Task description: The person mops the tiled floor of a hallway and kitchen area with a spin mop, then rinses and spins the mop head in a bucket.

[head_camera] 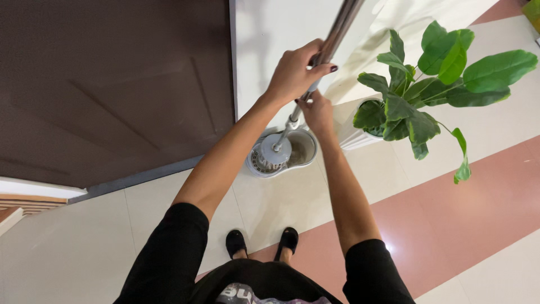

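Head view, looking straight down. Both hands on a metal mop pole (337, 28) that runs from top of frame down into a mop bucket (283, 153) on the floor. Left hand (295, 70) higher up, fingers wrapped closed around the pole, dark nail polish visible on the thumb. Right hand (318, 112) lower, just beneath the left, closed around the pole's lower grey section. Hands near each other, not clearly touching.

Pole tilted, leaning toward upper right. Its lower end meets the round mop head (275, 151), which sits in the slotted spinner basket on the left side of the bucket. Right side of the bucket holds murky water. Bucket is light grey, oval, standing on pale floor tiles (84, 247) just beside a dark brown door (112, 84) and a white wall.

Potted plant (427, 79) with broad green leaves stands just right of the bucket, in a white pot (351, 132), near the right hand. Pink tile band (450, 214) crosses the floor diagonally. Person's feet in black slippers (261, 242) below the bucket, black sleeves on both arms
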